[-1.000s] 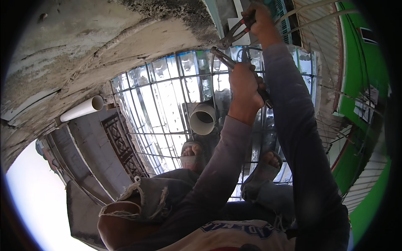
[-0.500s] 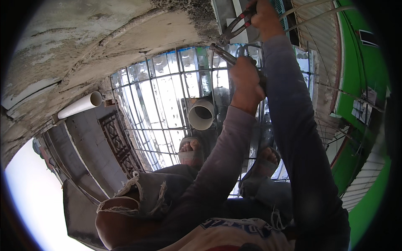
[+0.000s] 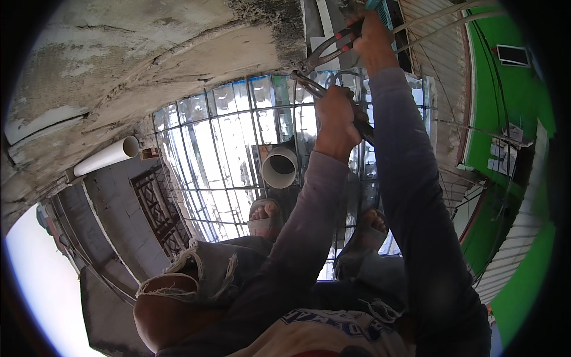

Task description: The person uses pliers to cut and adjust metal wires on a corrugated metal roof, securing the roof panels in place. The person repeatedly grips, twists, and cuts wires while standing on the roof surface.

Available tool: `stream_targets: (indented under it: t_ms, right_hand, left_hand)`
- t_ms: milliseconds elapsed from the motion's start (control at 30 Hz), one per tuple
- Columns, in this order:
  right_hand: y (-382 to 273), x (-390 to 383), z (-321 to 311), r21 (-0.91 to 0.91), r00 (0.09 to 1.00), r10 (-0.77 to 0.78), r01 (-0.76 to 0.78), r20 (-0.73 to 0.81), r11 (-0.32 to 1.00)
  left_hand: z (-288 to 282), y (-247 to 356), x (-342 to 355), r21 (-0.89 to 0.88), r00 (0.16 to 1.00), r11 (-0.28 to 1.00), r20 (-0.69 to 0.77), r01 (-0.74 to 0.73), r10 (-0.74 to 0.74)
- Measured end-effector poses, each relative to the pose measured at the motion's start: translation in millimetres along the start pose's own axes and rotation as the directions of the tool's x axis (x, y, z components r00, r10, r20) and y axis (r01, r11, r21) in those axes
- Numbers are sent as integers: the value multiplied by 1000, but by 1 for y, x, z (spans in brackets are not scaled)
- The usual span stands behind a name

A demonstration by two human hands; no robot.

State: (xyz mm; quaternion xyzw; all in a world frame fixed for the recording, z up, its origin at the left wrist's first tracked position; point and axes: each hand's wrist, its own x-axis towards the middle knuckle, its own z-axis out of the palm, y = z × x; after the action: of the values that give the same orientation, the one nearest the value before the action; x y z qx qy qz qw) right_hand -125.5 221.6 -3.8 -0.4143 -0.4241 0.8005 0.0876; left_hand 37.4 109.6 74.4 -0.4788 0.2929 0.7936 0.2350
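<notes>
My right hand (image 3: 375, 40), at the top, is closed round the red-and-black handles of a pair of pincers (image 3: 331, 53). Its two handles are spread apart, and the jaws point left toward the edge of the concrete. Below it, my left hand (image 3: 336, 122) grips a dark metal pair of pliers (image 3: 309, 85), whose handle end sticks out under the fist. The tips of both tools lie close together beside the rough concrete edge. Whatever is between them is too small to make out.
A steel bar grid (image 3: 253, 110) lies over shiny sheeting, with my sandalled feet (image 3: 266, 217) on it. An upright white pipe (image 3: 279, 168) stands between my feet and the concrete slab (image 3: 148, 65). Another white pipe (image 3: 107, 157) juts out left. A green wall (image 3: 499, 89) is at right.
The whole view has shifted a little. The jaws of the pincers have swung down and left, nearer the pliers' tip. Both hands keep their grip.
</notes>
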Motion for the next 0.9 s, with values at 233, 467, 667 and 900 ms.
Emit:
stream_targets:
  t_ms: [233, 467, 667, 900]
  right_hand:
    - [1, 41, -43, 297, 882, -17, -140, 470, 944]
    - [-24, 15, -18, 250, 826, 68, -246, 559, 936]
    - [-17, 9, -14, 217, 839, 14, -157, 544, 964]
    - [-21, -7, -15, 332, 821, -96, -118, 562, 936]
  left_hand:
    - [-13, -9, 4, 7, 991, 999, 124, 49, -50]
    - [-21, 0, -1, 78, 986, 996, 152, 51, -63]
    - [-14, 10, -4, 29, 990, 995, 98, 97, -100]
    - [-14, 14, -7, 64, 989, 995, 121, 82, -90]
